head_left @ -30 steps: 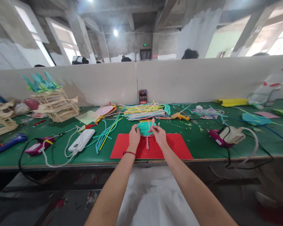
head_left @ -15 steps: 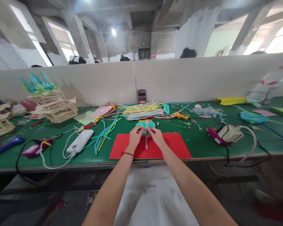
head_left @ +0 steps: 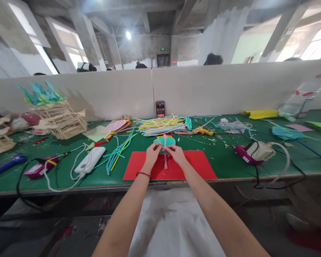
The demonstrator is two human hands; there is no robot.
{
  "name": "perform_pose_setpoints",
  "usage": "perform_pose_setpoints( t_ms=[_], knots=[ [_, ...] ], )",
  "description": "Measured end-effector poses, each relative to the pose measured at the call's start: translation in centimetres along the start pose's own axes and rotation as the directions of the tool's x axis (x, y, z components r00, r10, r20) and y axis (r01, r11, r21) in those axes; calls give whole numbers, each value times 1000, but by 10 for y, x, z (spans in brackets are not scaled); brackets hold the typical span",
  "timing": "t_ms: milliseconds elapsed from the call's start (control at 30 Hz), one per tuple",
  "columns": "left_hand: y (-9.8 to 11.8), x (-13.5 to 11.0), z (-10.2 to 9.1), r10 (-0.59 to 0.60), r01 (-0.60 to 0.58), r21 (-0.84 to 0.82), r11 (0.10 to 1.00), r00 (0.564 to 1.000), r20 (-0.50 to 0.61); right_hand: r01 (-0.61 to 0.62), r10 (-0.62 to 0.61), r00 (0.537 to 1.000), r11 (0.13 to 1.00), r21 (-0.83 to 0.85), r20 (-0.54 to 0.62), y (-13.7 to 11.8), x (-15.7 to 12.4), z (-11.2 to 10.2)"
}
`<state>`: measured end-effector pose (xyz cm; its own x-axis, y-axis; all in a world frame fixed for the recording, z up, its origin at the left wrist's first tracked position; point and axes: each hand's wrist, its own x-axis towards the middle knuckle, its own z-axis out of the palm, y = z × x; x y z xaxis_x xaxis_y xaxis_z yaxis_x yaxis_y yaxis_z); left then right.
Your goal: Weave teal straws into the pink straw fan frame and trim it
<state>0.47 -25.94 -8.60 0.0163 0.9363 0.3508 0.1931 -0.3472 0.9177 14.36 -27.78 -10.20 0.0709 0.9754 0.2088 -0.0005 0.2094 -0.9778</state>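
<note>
My left hand (head_left: 152, 153) and my right hand (head_left: 176, 154) meet in front of me, fingertips pinched together on a pink fuzzy stem (head_left: 166, 162) that looks like a pipe cleaner. Part of it points up between the fingers, and a twisted length hangs down toward me. Just behind my fingertips is a round teal fuzzy piece (head_left: 171, 141), partly covered by the hands; whether the pink stem is joined to it I cannot tell. Beneath both hands lies a red sheet (head_left: 196, 166) at the front of the green table.
Beyond the hands lies a pile of coloured pipe cleaners (head_left: 160, 125), with an orange-handled tool (head_left: 204, 131) beside it. Left are loose teal stems (head_left: 117, 153), a white power bank (head_left: 90, 160) and a wooden stick model (head_left: 61, 121). A phone (head_left: 160, 108) leans against the partition.
The hands keep their pinch at nearly the same spot, with only a slight shift of the fingers. The whole view has moved a little.
</note>
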Motion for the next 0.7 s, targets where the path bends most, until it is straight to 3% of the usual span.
perform_pose_setpoints(
  t_ms=[200, 700],
  knots=[
    [1, 0, -2, -26, 25, -58, 998, 1000, -18, -8, 8, 1000, 1000, 19, 15, -3, -1, 1],
    [-2, 0, 1, -70, 80, -167, 983, 996, 63, -42, 45, 998, 996, 80, -45, -6, 0, -3]
  ],
)
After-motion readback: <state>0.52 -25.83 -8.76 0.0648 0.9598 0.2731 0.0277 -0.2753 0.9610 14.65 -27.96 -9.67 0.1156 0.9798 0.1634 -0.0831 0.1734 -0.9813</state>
